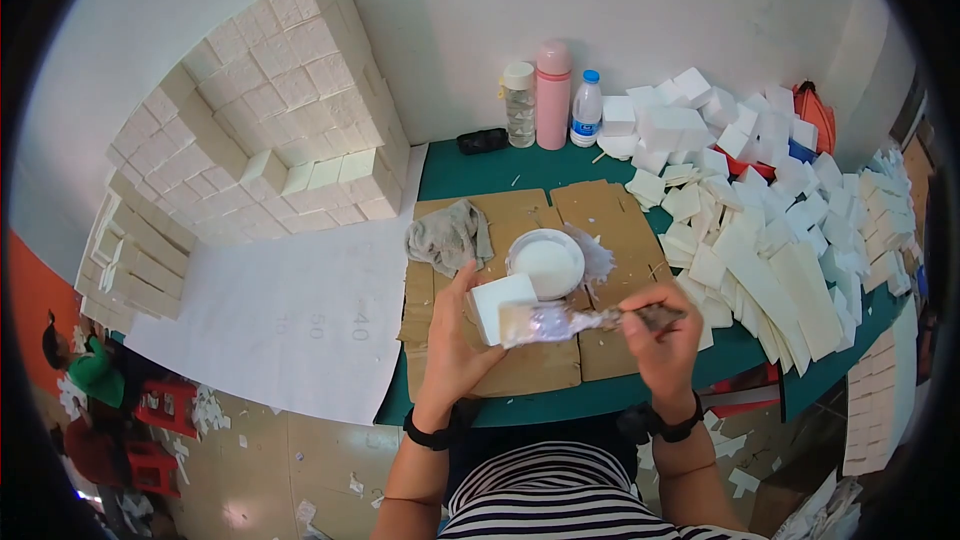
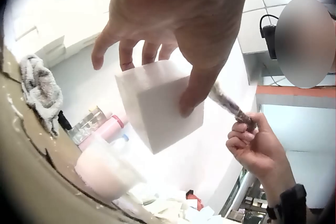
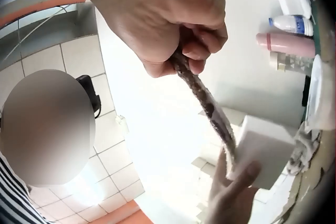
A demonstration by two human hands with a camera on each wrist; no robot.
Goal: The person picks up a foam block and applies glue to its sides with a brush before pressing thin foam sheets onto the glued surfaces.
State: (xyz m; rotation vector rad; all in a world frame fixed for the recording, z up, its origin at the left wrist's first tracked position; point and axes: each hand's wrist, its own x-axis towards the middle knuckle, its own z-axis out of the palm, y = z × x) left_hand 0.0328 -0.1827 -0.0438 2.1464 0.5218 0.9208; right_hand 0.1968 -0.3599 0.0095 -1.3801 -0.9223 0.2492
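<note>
My left hand [image 1: 455, 350] holds a white block [image 1: 490, 302] between thumb and fingers, over the front of the cardboard. In the left wrist view the block [image 2: 163, 108] shows a smooth face with the thumb pressed on it. My right hand [image 1: 665, 345] grips the dark, crusted handle of a paintbrush [image 1: 560, 323]. Its pale, paste-coated bristles overlap the block's near side in the head view; the right wrist view shows the brush [image 3: 205, 103] edge-on against the block. A round tub [image 1: 548, 262] of white paste stands just beyond the block.
A grey rag [image 1: 448, 236] lies on the cardboard [image 1: 600, 210]. Stacked white blocks [image 1: 290, 60] rise at left on a white sheet [image 1: 290, 310]. Bottles, including a pink flask [image 1: 552, 95], line the wall. Loose white blocks and flat pieces [image 1: 770, 280] heap at right.
</note>
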